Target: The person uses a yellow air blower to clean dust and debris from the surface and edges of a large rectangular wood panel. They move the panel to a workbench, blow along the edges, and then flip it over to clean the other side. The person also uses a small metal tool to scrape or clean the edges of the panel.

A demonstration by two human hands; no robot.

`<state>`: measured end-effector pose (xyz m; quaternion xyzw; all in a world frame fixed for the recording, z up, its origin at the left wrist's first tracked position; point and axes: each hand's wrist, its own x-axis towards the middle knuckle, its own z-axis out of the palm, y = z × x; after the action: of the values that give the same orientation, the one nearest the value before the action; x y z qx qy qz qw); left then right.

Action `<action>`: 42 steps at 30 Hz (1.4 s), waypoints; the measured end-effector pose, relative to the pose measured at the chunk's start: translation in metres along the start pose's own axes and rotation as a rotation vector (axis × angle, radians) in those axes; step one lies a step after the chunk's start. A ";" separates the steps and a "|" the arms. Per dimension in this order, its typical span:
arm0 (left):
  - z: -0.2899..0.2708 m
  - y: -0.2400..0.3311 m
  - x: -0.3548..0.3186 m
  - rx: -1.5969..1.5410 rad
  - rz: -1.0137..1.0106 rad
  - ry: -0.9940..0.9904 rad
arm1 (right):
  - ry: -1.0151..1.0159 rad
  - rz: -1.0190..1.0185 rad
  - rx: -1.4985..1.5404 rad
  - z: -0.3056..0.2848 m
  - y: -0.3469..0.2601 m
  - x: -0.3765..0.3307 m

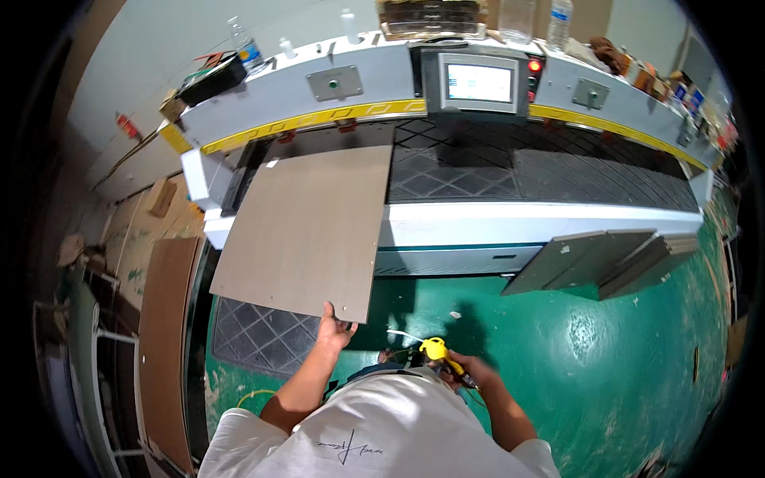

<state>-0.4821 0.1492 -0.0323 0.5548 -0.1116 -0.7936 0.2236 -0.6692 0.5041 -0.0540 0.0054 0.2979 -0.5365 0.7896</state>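
A flat grey-brown wood panel (307,231) lies with its far part on the dark bed of a white machine (462,227), and its near part juts out toward me. My left hand (335,331) is closed on the panel's near right corner, thumb on top and fingers underneath. Small holes show along the panel's right and near edges. In front of my waist, my right hand (472,370) grips a yellow air blow gun (434,348) with a thin pale nozzle pointing left. The right fingers are partly hidden behind the gun.
Several similar panels (582,259) lean against the machine's front at right. A lit screen (478,84) and a red lamp (534,66) sit on the machine's upper beam, with bottles on top. A black patterned mat (259,338) and stacked brown boards (167,342) are at left.
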 end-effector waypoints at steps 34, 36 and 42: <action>-0.504 0.083 -0.153 0.140 0.591 0.981 | 0.718 -0.353 -1.013 0.219 -0.092 0.187; -0.531 0.108 -0.136 0.409 0.585 1.054 | 0.777 -0.313 -0.969 0.238 -0.088 0.202; -0.517 0.202 -0.109 0.646 0.658 1.091 | 0.876 -0.406 -0.768 0.253 -0.094 0.251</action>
<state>0.0767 0.0611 -0.0412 0.8488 -0.3749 -0.2215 0.2999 -0.5694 0.1689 0.0639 -0.1163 0.7614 -0.4785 0.4217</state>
